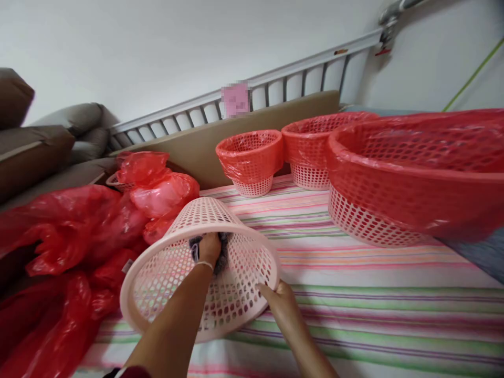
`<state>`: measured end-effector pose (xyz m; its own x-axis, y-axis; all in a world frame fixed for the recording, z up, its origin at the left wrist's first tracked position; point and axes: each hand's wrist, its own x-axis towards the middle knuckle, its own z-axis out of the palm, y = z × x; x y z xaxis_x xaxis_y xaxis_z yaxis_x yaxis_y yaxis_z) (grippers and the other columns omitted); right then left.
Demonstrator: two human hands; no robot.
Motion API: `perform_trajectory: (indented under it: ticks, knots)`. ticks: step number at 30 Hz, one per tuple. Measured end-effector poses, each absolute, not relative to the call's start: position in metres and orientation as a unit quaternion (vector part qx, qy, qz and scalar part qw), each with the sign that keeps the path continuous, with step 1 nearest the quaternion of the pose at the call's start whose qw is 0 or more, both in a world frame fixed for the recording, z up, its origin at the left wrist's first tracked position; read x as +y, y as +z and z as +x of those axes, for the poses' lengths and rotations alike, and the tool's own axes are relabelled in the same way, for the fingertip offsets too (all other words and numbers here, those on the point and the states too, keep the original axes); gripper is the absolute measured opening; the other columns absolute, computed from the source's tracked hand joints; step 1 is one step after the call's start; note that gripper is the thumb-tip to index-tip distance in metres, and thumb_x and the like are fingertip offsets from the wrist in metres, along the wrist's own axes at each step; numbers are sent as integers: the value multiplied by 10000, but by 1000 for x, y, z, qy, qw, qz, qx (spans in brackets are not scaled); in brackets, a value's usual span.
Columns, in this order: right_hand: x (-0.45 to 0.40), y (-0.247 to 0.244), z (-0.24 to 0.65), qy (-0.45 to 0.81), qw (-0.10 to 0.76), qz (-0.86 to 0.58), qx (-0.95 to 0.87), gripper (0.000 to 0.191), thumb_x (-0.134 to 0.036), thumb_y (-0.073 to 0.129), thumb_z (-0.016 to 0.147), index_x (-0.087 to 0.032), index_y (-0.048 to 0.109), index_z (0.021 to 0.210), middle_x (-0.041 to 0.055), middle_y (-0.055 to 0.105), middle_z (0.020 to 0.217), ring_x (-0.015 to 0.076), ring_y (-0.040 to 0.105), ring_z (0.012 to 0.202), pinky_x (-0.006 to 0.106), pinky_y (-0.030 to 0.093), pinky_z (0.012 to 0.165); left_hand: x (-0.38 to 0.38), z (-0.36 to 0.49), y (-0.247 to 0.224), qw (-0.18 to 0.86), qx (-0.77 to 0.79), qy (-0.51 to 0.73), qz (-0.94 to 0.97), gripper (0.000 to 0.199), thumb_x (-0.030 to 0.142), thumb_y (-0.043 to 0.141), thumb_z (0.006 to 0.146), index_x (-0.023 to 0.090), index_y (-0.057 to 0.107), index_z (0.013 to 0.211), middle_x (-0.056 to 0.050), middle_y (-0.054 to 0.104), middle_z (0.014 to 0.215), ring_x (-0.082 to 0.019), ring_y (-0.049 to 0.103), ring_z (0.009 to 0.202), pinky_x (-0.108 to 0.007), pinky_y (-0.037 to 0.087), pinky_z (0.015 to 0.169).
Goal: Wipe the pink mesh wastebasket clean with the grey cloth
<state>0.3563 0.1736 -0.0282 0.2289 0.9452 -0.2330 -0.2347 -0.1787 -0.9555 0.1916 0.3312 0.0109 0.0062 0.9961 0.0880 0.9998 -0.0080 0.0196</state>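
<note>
A pink perforated basket [200, 231] lies on its side on a striped cloth, its open mouth facing me. My left hand [210, 249] is inside it, closed on a dark grey fuzzy cloth [222, 254] that presses against the inner wall. A light band circles that wrist. At the basket's right rim my right hand [276, 297] grips the edge, the thumb inside and the other fingers hidden behind the rim.
Three pink baskets lined with red plastic bags, a small one [251, 157], a middle one [311, 152] and a large one [394, 194], stand behind and right. Red plastic bags [94, 220] heap at left. A radiator [177, 118] and brown board [307, 107] line the wall.
</note>
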Motion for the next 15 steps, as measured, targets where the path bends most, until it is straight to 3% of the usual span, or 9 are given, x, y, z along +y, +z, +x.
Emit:
perform_trajectory:
  ticks: [3,7,11,15]
  knots:
    - [176,-28,354,534,561,-555,-304,173,-294,590,577,-150,643,658,10,628,557,169,546,534,252,415,505,340,189,9,14,-710,-26,-704,330,338,511,879,161,520,1158,-68,596,1107,-186,605,926,-403,508,802]
    - [175,-27,353,552,565,-537,-295,152,-277,598,576,-147,637,645,15,636,572,171,553,547,257,427,530,327,189,15,-17,-701,-13,-713,300,310,492,886,142,531,1131,-80,633,1055,-193,622,917,-387,492,813]
    - [175,-31,352,556,577,-532,-273,198,-264,621,556,-147,640,714,13,650,599,181,575,566,263,447,547,275,202,20,-43,-670,-7,-742,288,191,463,847,132,521,1122,-136,660,1041,-226,639,939,-316,469,789]
    - [173,-29,351,561,576,-532,-267,277,-301,635,573,-149,635,804,-6,633,569,177,582,537,251,440,506,197,216,22,-73,-607,3,-791,312,179,457,802,171,517,1108,-111,659,1031,-223,648,897,-290,473,751]
